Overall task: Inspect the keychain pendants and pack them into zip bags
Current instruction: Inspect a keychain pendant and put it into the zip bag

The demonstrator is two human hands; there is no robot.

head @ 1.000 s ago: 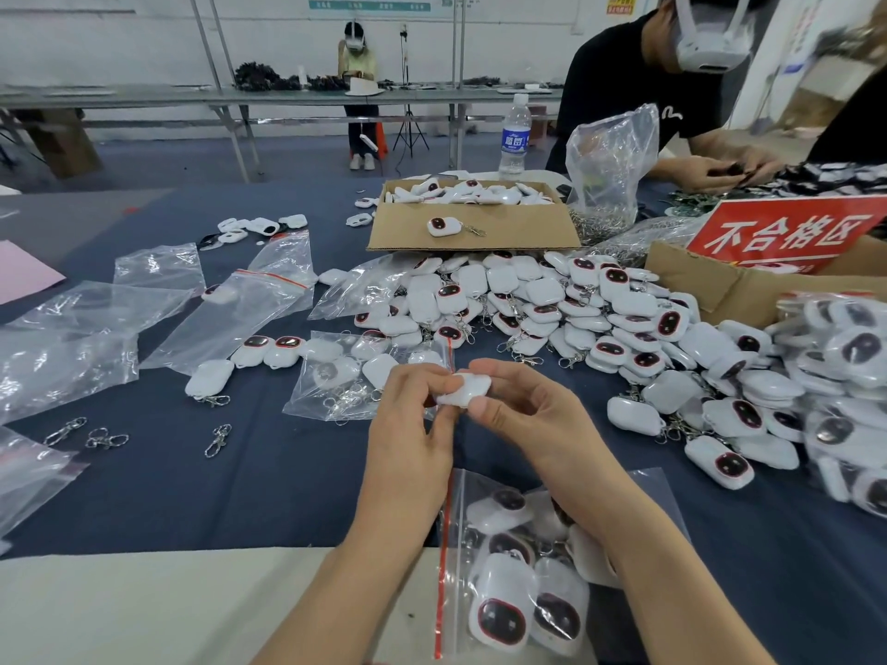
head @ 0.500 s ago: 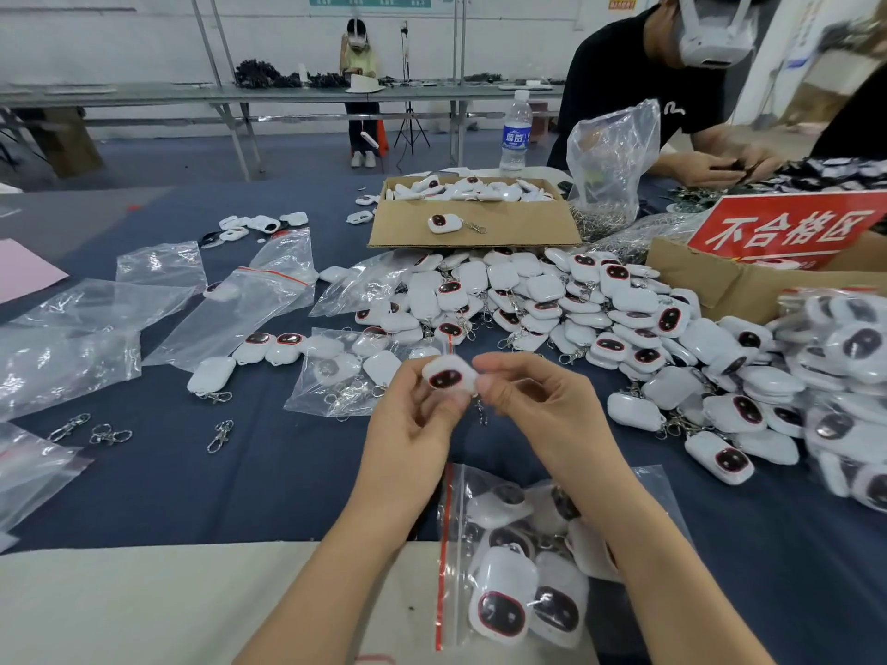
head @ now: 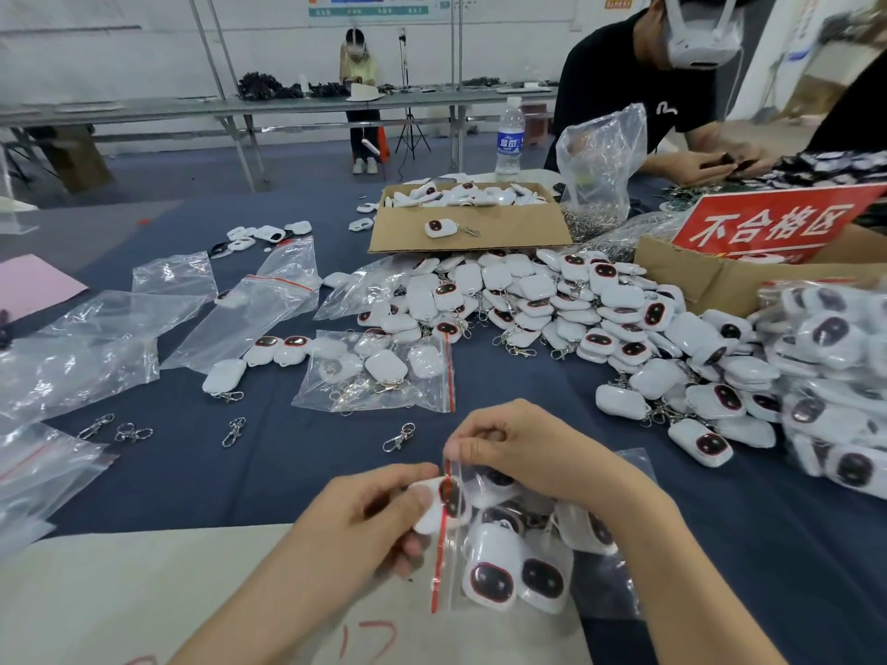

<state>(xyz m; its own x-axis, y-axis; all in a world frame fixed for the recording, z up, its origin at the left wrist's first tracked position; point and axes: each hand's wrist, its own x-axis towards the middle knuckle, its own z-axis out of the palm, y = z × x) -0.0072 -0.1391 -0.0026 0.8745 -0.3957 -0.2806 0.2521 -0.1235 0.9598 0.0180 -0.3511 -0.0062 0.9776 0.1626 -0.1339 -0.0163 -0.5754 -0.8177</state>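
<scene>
Sliding a pendant (head: 444, 501) into the bag (head: 504, 559) at bottom center: left hand (head: 365, 515) is pinching it, right hand (head: 518, 448) is holding the mouth. The pile (head: 576, 309) mid-right is waiting.

White back wall (head: 120, 50) with a poster (head: 367, 3), grey-blue floor (head: 307, 170), long metal-framed bench (head: 269, 105) across the rear, tripod (head: 410, 132) behind it. Flat, even indoor lighting.
</scene>
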